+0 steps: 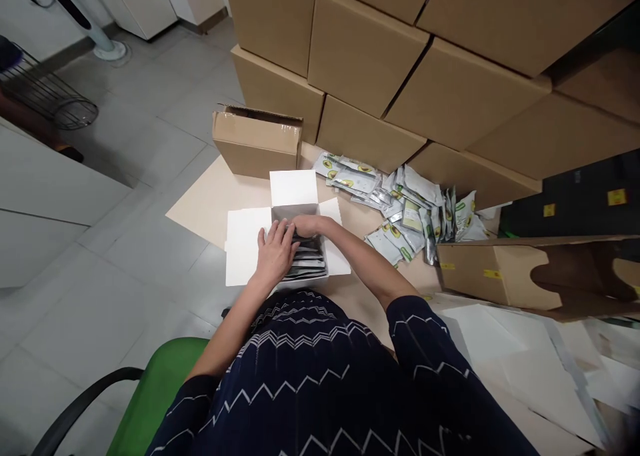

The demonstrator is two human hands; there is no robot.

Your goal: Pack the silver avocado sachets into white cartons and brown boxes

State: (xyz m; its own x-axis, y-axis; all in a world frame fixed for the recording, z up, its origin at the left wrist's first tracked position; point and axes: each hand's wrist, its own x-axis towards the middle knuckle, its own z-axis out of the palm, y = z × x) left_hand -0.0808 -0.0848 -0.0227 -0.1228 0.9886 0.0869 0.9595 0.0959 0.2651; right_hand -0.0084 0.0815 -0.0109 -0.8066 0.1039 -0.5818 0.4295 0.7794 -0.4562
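Head view has you right over the open white box point(294, 188), which sits on the counter point(200, 203) just in front of your body, so reaching in isn't much of a stretch. Your left hand point(276, 251) is loosely open, fingers a bit spread and laid over the left side of the packets point(309, 264), probably steadying them. Your right hand point(306, 225) is curled and dips in near the back wall; honestly can't tell if it's gripping anything, since the fingertips are hidden. The packets look lined up on edge, so I'd guess they prop each other up. Three flaps are folded outward, which leaves the mouth free for you. The loose avocado-print pouches point(357, 178) are heaped to the right, pretty handy for that side, and the brown carton point(260, 146) stands beyond the box, out of your way.
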